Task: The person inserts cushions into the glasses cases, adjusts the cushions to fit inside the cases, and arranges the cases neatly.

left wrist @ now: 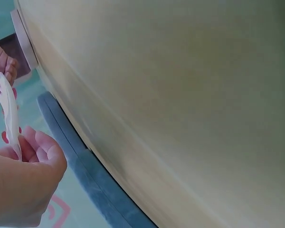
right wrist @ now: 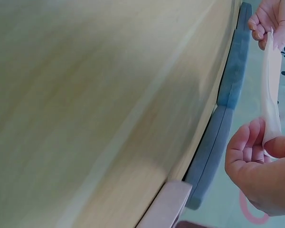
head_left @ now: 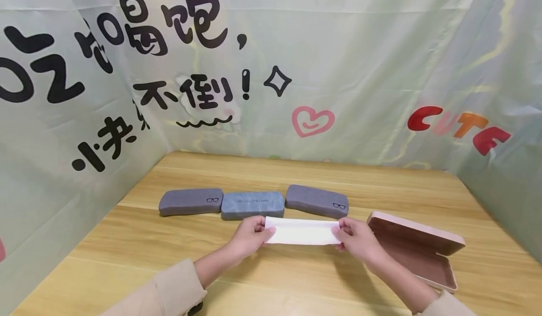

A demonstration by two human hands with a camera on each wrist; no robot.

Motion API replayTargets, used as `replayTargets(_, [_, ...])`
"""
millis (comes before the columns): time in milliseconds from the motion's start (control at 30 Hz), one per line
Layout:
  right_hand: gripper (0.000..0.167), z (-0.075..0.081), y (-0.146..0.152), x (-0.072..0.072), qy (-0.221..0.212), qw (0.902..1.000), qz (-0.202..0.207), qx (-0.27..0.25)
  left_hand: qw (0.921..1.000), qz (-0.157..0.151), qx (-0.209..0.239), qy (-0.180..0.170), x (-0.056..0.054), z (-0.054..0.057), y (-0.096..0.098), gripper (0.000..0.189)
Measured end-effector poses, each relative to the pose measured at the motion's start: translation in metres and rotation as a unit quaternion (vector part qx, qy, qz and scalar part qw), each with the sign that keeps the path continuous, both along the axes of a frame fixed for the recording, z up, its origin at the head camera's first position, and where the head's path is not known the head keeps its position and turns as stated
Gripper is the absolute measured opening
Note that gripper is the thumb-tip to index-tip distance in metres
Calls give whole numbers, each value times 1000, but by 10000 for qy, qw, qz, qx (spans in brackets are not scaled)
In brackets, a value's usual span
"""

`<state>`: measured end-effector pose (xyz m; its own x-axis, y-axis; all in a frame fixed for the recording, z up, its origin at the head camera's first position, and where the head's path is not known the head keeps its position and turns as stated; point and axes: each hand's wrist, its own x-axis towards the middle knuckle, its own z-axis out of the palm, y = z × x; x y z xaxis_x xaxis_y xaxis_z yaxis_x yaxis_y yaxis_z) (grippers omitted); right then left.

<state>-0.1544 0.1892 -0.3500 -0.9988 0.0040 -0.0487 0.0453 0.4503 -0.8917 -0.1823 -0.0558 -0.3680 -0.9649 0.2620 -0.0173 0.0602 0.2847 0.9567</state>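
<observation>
A folded white cloth (head_left: 302, 232) is stretched flat between my two hands, held up above the table. My left hand (head_left: 250, 237) pinches its left end, thumb on the near face and fingers behind. At the other end, my right hand (head_left: 360, 241) has the same thumb-and-finger pinch. Seen edge-on in the left wrist view, the cloth (left wrist: 10, 114) is a thin layered strip. From the right wrist, the cloth (right wrist: 270, 90) sags slightly between the hands. Just right of my right hand, a pink glasses case (head_left: 417, 226) lies open, showing its brown lining.
Three closed glasses cases form a row behind the hands: a grey-purple case (head_left: 191, 202) at left, a blue case (head_left: 253, 206) in the middle and another grey-purple case (head_left: 316, 200) at right. Printed fabric walls (head_left: 360, 62) enclose the wooden table (head_left: 139, 255).
</observation>
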Motion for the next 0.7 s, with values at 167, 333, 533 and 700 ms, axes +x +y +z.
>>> replayTargets(167, [12,1,12,4,-46,10000,6,34,9999,-144,1,47,0,1,9,15])
replayTargets(333, [16,2,24,6,-161,9998,14,138,9995,-266,-63,170,0,4,18,14])
replayTargets(533, [18,2,39,10,-158,9998,68,121,9990,-364,-68,265,2,7,31,14])
replayTargets(700, [19,0,52,13,-144,9998,58,101,9988,-406,-19,272,2,8,43,14])
